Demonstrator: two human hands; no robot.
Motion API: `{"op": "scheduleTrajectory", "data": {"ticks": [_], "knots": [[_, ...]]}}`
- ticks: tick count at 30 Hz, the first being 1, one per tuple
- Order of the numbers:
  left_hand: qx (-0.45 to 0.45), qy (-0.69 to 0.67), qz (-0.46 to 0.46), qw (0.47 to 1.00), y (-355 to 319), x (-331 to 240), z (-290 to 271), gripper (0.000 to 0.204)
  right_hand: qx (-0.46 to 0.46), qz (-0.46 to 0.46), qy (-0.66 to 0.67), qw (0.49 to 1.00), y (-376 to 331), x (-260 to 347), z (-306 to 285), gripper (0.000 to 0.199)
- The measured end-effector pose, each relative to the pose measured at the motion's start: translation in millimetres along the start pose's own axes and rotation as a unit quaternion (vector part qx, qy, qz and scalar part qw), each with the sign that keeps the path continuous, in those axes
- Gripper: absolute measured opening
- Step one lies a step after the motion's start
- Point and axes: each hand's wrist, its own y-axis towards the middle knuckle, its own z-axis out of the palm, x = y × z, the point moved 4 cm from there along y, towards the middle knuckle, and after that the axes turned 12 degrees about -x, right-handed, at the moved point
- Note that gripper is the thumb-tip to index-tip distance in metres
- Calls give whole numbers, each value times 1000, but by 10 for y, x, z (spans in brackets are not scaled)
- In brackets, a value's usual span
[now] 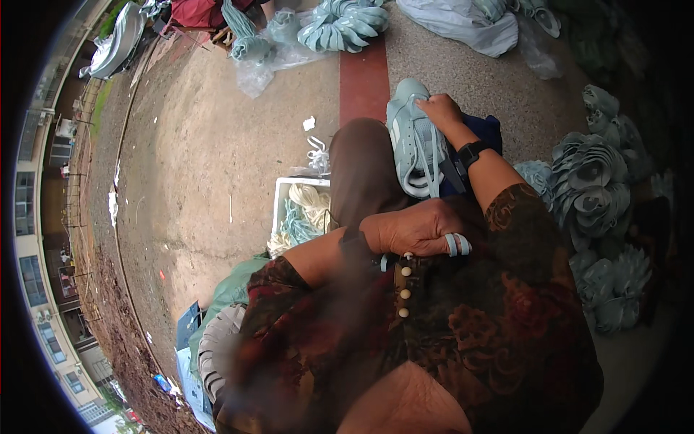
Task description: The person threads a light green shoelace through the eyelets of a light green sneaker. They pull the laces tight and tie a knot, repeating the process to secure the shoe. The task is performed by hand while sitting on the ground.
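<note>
A pale blue-grey lace-up sneaker (416, 137) lies lengthwise at my right thigh. My right hand (441, 111) grips its upper near the far end, fingers bent against it. A pale shoelace (436, 170) runs along the sneaker's front toward me. Close to my body, my left hand (419, 228) is closed with its back upward. Narrow light-blue bands (457, 244) show across its finger ends; whether they are lace or tape I cannot tell. Its palm and what it may hold are hidden.
Left of my knee stands a white box (278, 210) with bundles of cream and light-blue laces. Stacked pale-blue shoe uppers (589, 177) lie at the right, and more uppers (343, 25) at the far side beside white sacks (463, 25). A person in red (199, 11) sits at the far left.
</note>
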Motion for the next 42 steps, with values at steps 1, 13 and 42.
{"op": "scheduleTrajectory", "data": {"ticks": [1, 13, 42], "knots": [[-17, 52, 21, 998, 9, -13, -39, 31, 0, -3, 29, 1000, -66, -16, 2, 36], [-80, 191, 54, 977, 137, -100, -210, 33, -168, -316, 162, 920, -531, 321, -235, 6], [39, -227, -200, 952, 46, 391, 252, 44, 81, -278, 21, 957, -264, 396, 32, 24]]}}
